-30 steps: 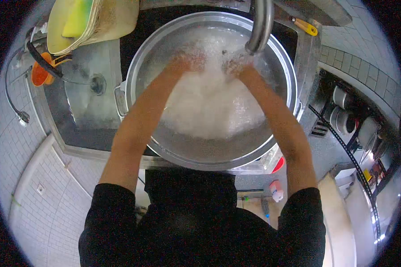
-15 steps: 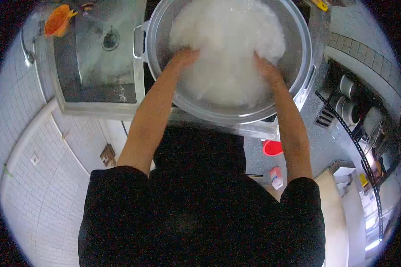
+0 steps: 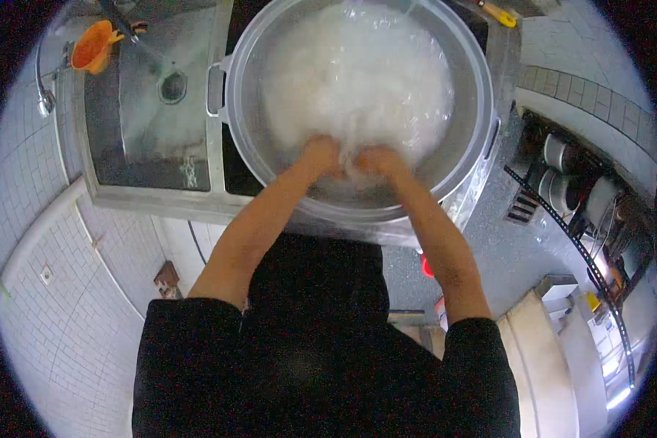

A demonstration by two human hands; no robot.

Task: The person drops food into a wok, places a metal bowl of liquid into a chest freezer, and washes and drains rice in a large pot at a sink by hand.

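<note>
A large round metal pot [image 3: 241, 120] holds cloudy water with a white mass [image 3: 365, 69] that I cannot make out clearly. My left hand [image 3: 323, 155] dips into the near part of the pot, its fingers under the water and blurred. Close to its right, my right hand [image 3: 374, 159] is also partly sunk at the edge of the white mass. The fingers of both hands are hidden, so whether they grip anything does not show.
Left of the pot is a metal sink [image 3: 142, 193] with a drain [image 3: 172, 87] and an orange scoop [image 3: 93, 47]. A yellow-handled tool [image 3: 500, 14] lies at the back right. Pans [image 3: 558, 191] sit on a rack at the right.
My hands have come from the far part of the pot toward its near rim and closer together. The white mass has shifted, and the whole view has tilted down.
</note>
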